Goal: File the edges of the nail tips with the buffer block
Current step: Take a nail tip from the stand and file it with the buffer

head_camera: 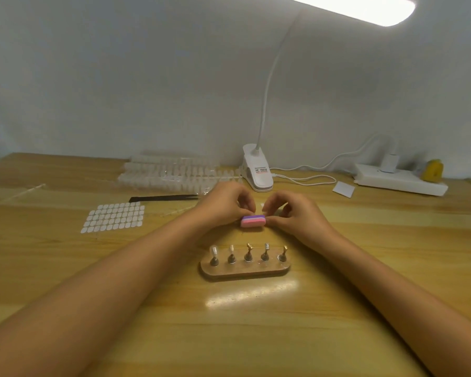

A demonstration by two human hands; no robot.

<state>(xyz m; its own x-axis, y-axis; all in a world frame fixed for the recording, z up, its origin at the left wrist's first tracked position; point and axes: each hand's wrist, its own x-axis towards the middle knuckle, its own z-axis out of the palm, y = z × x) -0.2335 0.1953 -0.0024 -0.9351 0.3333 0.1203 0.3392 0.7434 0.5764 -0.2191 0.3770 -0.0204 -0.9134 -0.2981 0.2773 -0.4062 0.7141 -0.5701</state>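
Observation:
A pink and purple buffer block [253,221] sits between my two hands above the wooden table [256,322]. My left hand [225,204] grips its left end with curled fingers. My right hand [291,210] has its fingers pinched together right at the block's right end; whatever they pinch is too small to make out. In front of the hands stands a wooden holder [245,270] with several pegs; the two left pegs carry clear nail tips [214,251].
Strips of clear nail tips [172,172] lie at the back, with black tweezers [163,198] and a sheet of adhesive tabs [114,217] to the left. A white clip lamp [257,170], a power strip [400,182] and a small white card [343,189] stand at the back right.

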